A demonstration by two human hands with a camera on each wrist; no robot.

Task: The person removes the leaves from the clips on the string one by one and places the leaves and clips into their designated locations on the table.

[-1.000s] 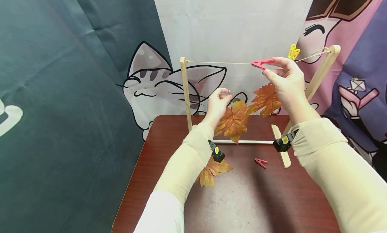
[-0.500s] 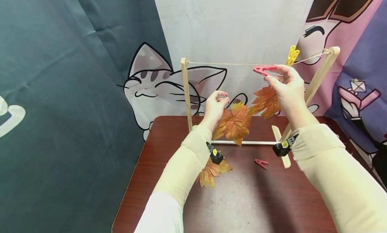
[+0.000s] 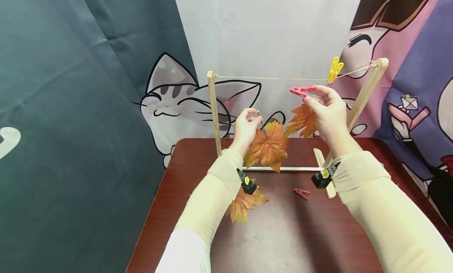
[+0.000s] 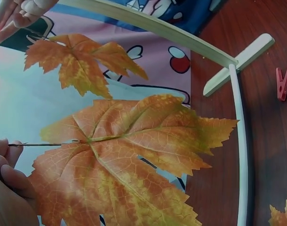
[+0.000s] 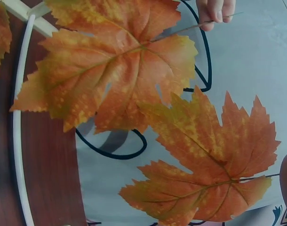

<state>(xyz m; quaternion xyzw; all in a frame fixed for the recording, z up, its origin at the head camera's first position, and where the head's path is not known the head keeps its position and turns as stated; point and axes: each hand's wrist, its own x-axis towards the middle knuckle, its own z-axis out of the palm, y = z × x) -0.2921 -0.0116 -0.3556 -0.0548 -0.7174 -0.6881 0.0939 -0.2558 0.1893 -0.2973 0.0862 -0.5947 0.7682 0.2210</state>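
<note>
In the head view, my left hand (image 3: 246, 128) pinches the thin stem of an orange maple leaf (image 3: 269, 147), which hangs below the fingertips. My right hand (image 3: 330, 109) holds a red clothespin (image 3: 295, 90) between thumb and fingers, just under the string (image 3: 269, 78). A yellow clothespin (image 3: 334, 70) grips the string near the right post. Beneath it a second maple leaf (image 3: 301, 121) hangs, partly hidden by my right hand. The left wrist view shows the held leaf (image 4: 115, 155) close up; the right wrist view has the hanging leaf (image 5: 209, 179) beside it.
The string spans two wooden posts, left (image 3: 214, 111) and right (image 3: 366, 90), joined low down by a white rod (image 3: 283, 169). On the brown table (image 3: 269, 241) lie another red clothespin (image 3: 301, 193) and a maple leaf (image 3: 242, 206), partly under my left forearm.
My right hand has lowered the red clothespin from string height to a little below the string. My left hand, with its leaf, has shifted slightly left and down. The head view has turned slightly.
</note>
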